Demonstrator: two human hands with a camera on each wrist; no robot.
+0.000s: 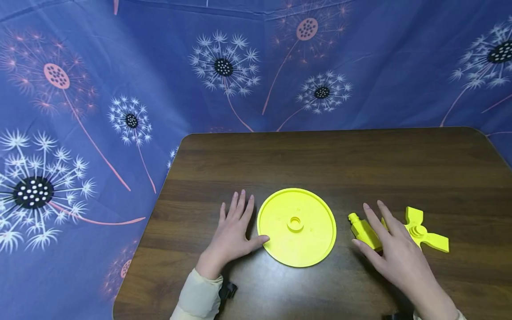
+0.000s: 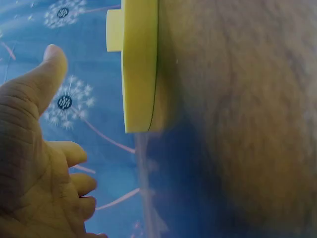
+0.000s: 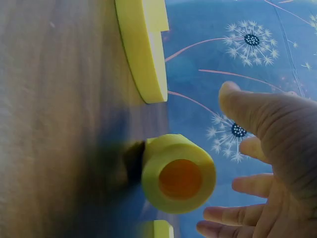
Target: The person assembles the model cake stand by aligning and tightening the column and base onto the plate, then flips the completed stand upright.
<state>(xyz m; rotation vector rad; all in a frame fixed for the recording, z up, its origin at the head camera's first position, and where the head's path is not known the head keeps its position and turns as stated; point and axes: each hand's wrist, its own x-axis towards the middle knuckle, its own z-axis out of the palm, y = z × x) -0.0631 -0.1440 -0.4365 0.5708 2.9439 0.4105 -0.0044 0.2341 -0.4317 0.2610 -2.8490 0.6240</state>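
Note:
A round yellow disc [image 1: 296,251] with a raised rim and a small central ring lies flat on the table. Beside its left edge is my left hand [image 1: 232,238], fingers spread and thumb reaching over the rim; in the left wrist view the thumb stands apart from the disc [image 2: 139,74]. To the right, my right hand [image 1: 400,255] hovers with fingers spread above a yellow hollow cylinder [image 1: 364,233] with a narrower stepped end. The cylinder's open end [image 3: 173,148] faces the right wrist camera. Partly hidden under that hand, a yellow bladed piece [image 1: 438,242] has a round hub.
All the parts lie on a dark wooden table [image 1: 304,160] with rounded corners. Behind and left of it hangs a blue cloth [image 1: 160,58] printed with dandelions. A small black object [image 1: 228,290] sits at the left sleeve's cuff.

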